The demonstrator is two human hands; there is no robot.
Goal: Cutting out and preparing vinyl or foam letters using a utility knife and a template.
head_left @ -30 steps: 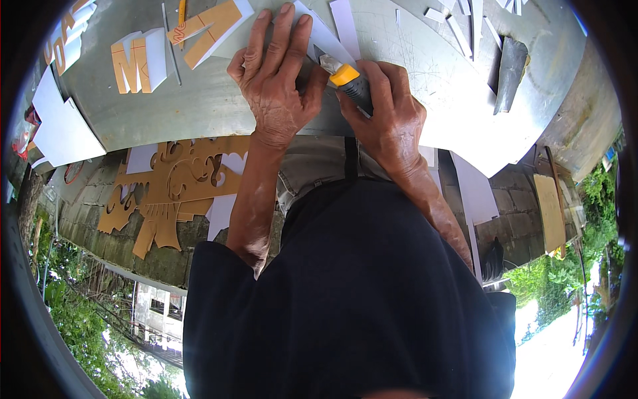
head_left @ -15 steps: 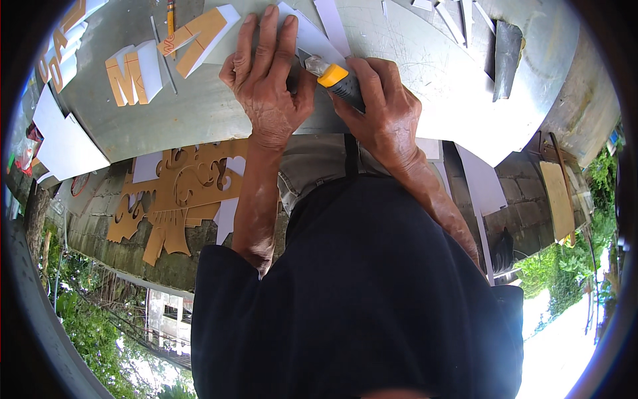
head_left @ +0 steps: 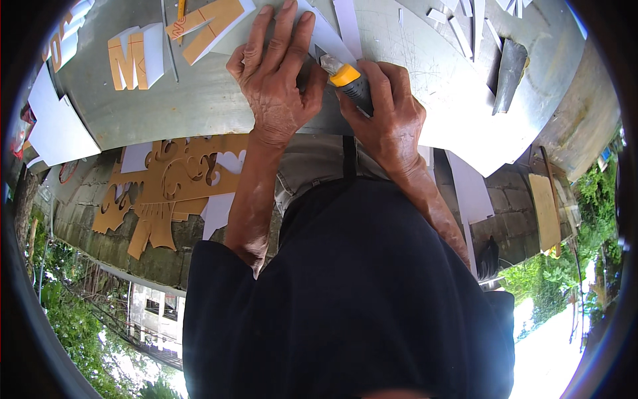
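Note:
A utility knife (head_left: 357, 88) with a yellow collar and dark grey handle is gripped in my right hand (head_left: 393, 114). Its blade end points up and left, toward a white foam-board piece (head_left: 330, 34) on the grey metal table top (head_left: 199, 110). My left hand (head_left: 279, 86) lies on the work with fingers stretched forward, partly covering the piece just left of the knife. Beside its fingertips is a brown-faced white cut-out (head_left: 211, 32) in an angled shape. Whether the blade touches the board cannot be made out.
Left are a thick letter-shaped cut-out (head_left: 134, 61), a thin rod (head_left: 171, 50), a pencil (head_left: 181, 16) and a white sheet (head_left: 63, 126). Right are white strips (head_left: 460, 36) and a dark curved scrap (head_left: 510, 76). Brown patterned sheets (head_left: 179, 176) lie below the table's near edge.
The view has shifted slightly, so both hands and the table things sit a little differently in the picture. My grip on the knife and the flat left hand look the same.

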